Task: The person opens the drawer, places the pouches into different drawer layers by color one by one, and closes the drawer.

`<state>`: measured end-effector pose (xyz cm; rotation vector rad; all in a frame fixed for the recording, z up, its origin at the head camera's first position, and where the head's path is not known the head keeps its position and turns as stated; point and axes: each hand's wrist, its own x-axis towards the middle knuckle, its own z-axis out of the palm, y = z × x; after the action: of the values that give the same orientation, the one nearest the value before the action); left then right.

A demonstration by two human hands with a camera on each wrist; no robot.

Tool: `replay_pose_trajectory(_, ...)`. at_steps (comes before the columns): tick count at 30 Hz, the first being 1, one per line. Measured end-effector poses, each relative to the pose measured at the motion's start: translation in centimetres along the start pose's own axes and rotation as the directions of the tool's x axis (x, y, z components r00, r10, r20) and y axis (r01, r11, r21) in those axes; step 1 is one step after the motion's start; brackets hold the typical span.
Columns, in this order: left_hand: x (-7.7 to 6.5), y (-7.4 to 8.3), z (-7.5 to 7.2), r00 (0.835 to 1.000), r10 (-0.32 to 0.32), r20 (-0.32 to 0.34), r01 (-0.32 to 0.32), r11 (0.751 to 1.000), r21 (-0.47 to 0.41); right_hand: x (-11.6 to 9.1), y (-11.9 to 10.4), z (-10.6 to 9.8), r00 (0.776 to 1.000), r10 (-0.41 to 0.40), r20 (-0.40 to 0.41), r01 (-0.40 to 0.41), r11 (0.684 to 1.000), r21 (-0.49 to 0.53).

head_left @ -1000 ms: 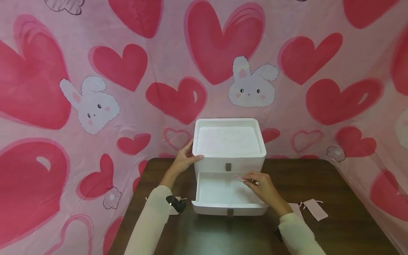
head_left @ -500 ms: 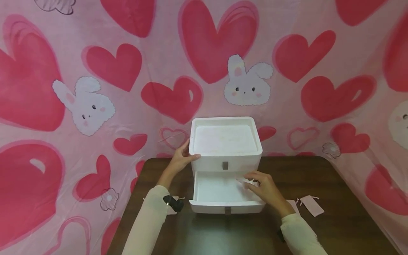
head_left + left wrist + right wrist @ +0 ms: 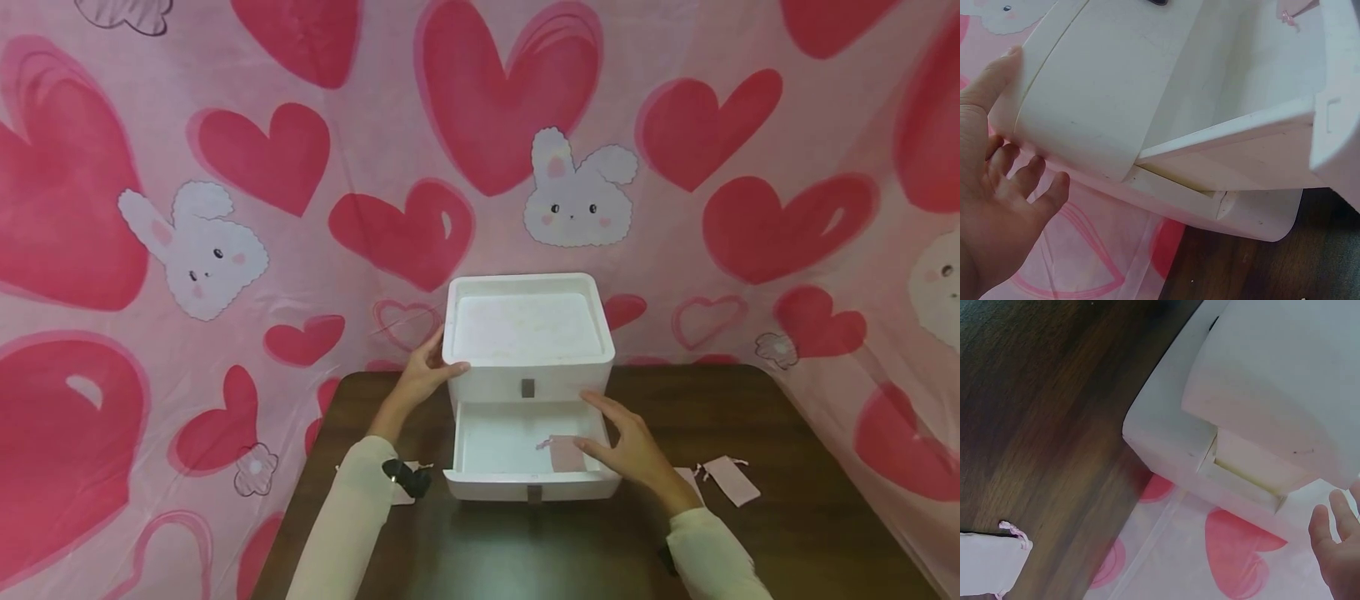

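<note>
A white two-drawer unit (image 3: 528,382) stands on the table with its lower drawer (image 3: 491,442) pulled out. Inside that drawer, towards its right front, lies a small pink drawstring pouch (image 3: 567,455); its cords also show in the left wrist view. My left hand (image 3: 422,379) rests against the unit's left side, the thumb (image 3: 994,78) along the front edge and the other fingers loosely bent. At the drawer's right side, my right hand (image 3: 633,446) is spread with nothing in its fingers, near the pouch and the upper drawer's front.
Another pink pouch (image 3: 732,481) lies on the dark wooden table (image 3: 480,554) at the right, with a further pouch (image 3: 688,483) partly behind my right forearm. One more (image 3: 403,493) shows beside my left wrist. A pink heart-print cloth (image 3: 420,108) hangs behind.
My right hand has let go of the pink pouch, which now lies in the lower drawer, and its fingers have spread. The left hand stays against the unit. The head view has shifted slightly.
</note>
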<state>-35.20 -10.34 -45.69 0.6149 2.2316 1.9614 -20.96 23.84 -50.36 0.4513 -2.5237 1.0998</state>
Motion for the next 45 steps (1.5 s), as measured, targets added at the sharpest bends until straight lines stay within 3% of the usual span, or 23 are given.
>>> replay_pose_trajectory(8, -0.2, 0.2, -0.1, 0.999, -0.040, -0.021, 0.041, 0.999, 0.030, -0.4, 0.6, -0.6, 1.000, 0.017, -0.015, -0.017, 1.000, -0.019)
replay_pose_trajectory(17, -0.1, -0.2, -0.4, 1.000, -0.001, -0.003, 0.001, 1.000, 0.022, -1.5, 1.7, -1.9, 0.996, 0.065, -0.066, -0.065, 0.998, -0.008)
replay_pose_trajectory(30, 0.1, -0.5, -0.2, 1.000, -0.023, -0.006, 0.023, 1.000, -0.002, -3.1, 3.5, -4.3, 0.984, 0.156, -0.090, -0.161, 0.985, -0.060)
replay_pose_trajectory(42, 0.0, -0.2, -0.1, 1.000, -0.029, -0.009, 0.029, 1.000, 0.011, -4.4, 6.3, -5.5, 0.970, 0.085, -0.226, -0.111, 0.989, -0.103)
replay_pose_trajectory(45, 0.0, -0.1, -0.1, 1.000, -0.023, -0.003, 0.023, 1.000, 0.008, -4.7, 6.9, -5.9, 0.971, 0.083, -0.225, -0.116, 0.984, -0.139)
